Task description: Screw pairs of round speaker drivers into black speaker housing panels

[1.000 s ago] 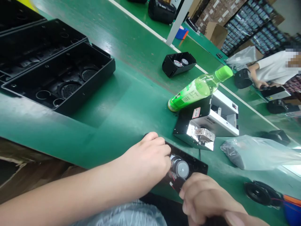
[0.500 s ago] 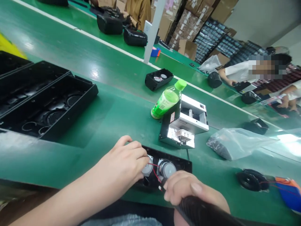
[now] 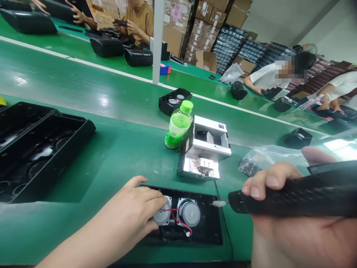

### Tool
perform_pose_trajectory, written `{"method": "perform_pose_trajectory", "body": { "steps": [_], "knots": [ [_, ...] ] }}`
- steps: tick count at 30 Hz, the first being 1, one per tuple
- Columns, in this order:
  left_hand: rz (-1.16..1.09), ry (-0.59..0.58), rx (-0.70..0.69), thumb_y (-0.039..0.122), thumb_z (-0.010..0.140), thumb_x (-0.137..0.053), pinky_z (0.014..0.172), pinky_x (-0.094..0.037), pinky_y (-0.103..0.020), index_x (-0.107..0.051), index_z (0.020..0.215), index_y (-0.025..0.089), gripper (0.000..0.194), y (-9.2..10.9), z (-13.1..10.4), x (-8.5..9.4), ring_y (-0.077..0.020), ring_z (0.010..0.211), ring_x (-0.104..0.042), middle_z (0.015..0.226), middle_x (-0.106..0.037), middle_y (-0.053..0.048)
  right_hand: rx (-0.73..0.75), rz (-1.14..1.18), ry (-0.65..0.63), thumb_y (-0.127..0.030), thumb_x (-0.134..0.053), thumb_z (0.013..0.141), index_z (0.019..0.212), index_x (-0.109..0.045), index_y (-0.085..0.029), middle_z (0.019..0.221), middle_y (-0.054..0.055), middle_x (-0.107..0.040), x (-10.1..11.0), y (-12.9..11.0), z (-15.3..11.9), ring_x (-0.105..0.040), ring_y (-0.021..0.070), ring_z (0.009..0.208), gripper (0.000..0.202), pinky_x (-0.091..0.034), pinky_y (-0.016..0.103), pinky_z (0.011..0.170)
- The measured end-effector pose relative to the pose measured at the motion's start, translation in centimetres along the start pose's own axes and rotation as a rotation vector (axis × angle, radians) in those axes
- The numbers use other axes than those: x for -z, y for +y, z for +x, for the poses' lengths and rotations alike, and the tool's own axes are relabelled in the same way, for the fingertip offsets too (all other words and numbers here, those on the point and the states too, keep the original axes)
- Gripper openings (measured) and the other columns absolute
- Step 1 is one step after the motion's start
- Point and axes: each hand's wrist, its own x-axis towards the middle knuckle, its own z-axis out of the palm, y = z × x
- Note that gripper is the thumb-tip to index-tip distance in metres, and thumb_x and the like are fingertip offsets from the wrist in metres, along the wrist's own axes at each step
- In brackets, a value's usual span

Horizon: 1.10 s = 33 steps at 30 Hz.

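Observation:
My left hand (image 3: 139,206) is curled over the left speaker driver (image 3: 164,212), fingertips on it and partly hiding it. That driver lies in a shallow black speaker housing (image 3: 208,223) on the green bench, beside a second round grey driver (image 3: 190,213). Red wires (image 3: 174,213) link the two and end in a small white plug (image 3: 189,234). Raised at the right, my right hand (image 3: 279,201) is wrapped round a black electric screwdriver (image 3: 295,195). Its tip points left, over the housing's right end in the view; whether it touches anything cannot be told.
Behind the housing stands a white-and-black screw feeder (image 3: 208,139), a green-capped bottle (image 3: 178,124) against it. Large black housings (image 3: 47,149) lie at the left. A clear plastic bag (image 3: 256,160) sits at the right. Co-workers (image 3: 139,22) work across the bench beyond a metal post (image 3: 157,44).
My right hand has lifted the screwdriver from beside the right driver and swung it rightward. My left hand stays on the left driver. The whole view has shifted.

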Motion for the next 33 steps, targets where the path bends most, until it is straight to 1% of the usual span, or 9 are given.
{"method": "perform_pose_trajectory", "body": {
  "steps": [3,6,10,12,16,18,22,28,33],
  "knots": [
    [0.01,0.024,-0.014,0.007,0.08,-0.09,0.113,-0.032,-0.043,-0.074,0.121,0.027,0.048,0.1,0.1,0.1,-0.0202,0.099,-0.081,0.119,-0.084,0.005,-0.021,0.108,0.07,-0.073,-0.023,0.106,0.127,-0.074,-0.034,0.067,0.0,-0.057,0.0,0.7,0.8,-0.052,0.0226,0.051,0.067,-0.045,0.041,0.049],
    [0.033,0.026,-0.017,0.007,0.08,-0.09,0.108,-0.036,-0.041,-0.075,0.121,0.027,0.048,0.1,0.3,0.2,-0.02,0.099,-0.081,0.119,-0.084,0.005,-0.008,0.197,-0.061,-0.076,-0.033,0.104,0.134,-0.071,-0.031,0.067,0.001,-0.061,0.6,1.3,1.4,-0.054,0.0226,0.05,0.066,-0.047,0.042,0.051],
    [0.085,0.025,-0.032,0.009,0.082,-0.087,0.102,-0.039,-0.042,-0.076,0.119,0.027,0.043,-0.1,0.6,0.2,-0.0217,0.096,-0.081,0.117,-0.085,0.004,0.009,0.254,-0.144,-0.069,-0.051,0.102,0.126,-0.072,-0.033,0.063,-0.002,-0.063,0.5,0.8,2.7,-0.057,0.0233,0.05,0.048,-0.048,0.043,0.052],
    [0.102,0.026,-0.036,0.01,0.082,-0.086,0.102,-0.039,-0.042,-0.076,0.118,0.028,0.041,-0.2,0.6,0.2,-0.0221,0.095,-0.081,0.115,-0.085,0.004,0.02,0.264,-0.169,-0.067,-0.054,0.099,0.123,-0.072,-0.033,0.065,-0.001,-0.066,-0.2,0.1,3.3,-0.061,0.0247,0.053,0.045,-0.052,0.045,0.054],
    [0.103,0.041,-0.033,0.008,0.08,-0.084,0.108,-0.035,-0.043,-0.076,0.117,0.03,0.044,-0.5,0.3,-0.2,-0.0219,0.097,-0.081,0.114,-0.085,0.006,0.024,0.275,-0.102,-0.081,-0.063,0.089,0.107,-0.072,-0.03,0.06,-0.002,-0.066,-2.9,-0.7,4.0,-0.059,0.0236,0.049,0.055,-0.053,0.043,0.052],
    [0.095,0.066,-0.035,0.009,0.079,-0.083,0.11,-0.033,-0.044,-0.075,0.118,0.031,0.045,-0.8,0.1,-0.8,-0.0212,0.094,-0.081,0.113,-0.084,0.008,0.03,0.265,-0.065,-0.09,-0.063,0.083,0.098,-0.069,-0.029,0.054,-0.004,-0.063,-4.4,-0.2,4.2,-0.056,0.0213,0.043,0.063,-0.049,0.04,0.047],
    [0.094,0.122,-0.057,0.015,0.083,-0.079,0.114,-0.032,-0.046,-0.073,0.118,0.032,0.039,-1.5,-0.1,-2.1,-0.0207,0.091,-0.08,0.114,-0.084,0.007,0.058,0.236,-0.169,-0.099,-0.062,0.075,0.092,-0.066,-0.027,0.053,-0.005,-0.063,-5.9,1.6,4.2,-0.055,0.0202,0.038,0.074,-0.044,0.036,0.037],
    [0.099,0.031,-0.025,0.017,0.085,-0.087,0.117,-0.033,-0.048,-0.076,0.121,0.029,0.04,-0.5,0.1,-0.8,-0.0227,0.096,-0.079,0.117,-0.084,0.003,0.111,0.124,-0.151,-0.101,-0.043,0.084,0.113,-0.061,-0.024,0.053,-0.006,-0.06,-6.2,2.8,4.2,-0.051,0.0184,0.036,0.084,-0.044,0.033,0.035],
    [0.094,0.042,-0.013,0.017,0.08,-0.094,0.118,-0.03,-0.05,-0.076,0.122,0.028,0.047,0.2,-0.3,-0.4,-0.0255,0.1,-0.079,0.12,-0.084,0.003,0.073,0.152,-0.119,-0.098,-0.038,0.089,0.113,-0.062,-0.025,0.053,-0.006,-0.057,-5.9,3.2,4.1,-0.052,0.0191,0.037,0.081,-0.043,0.032,0.034]
  ]
}}
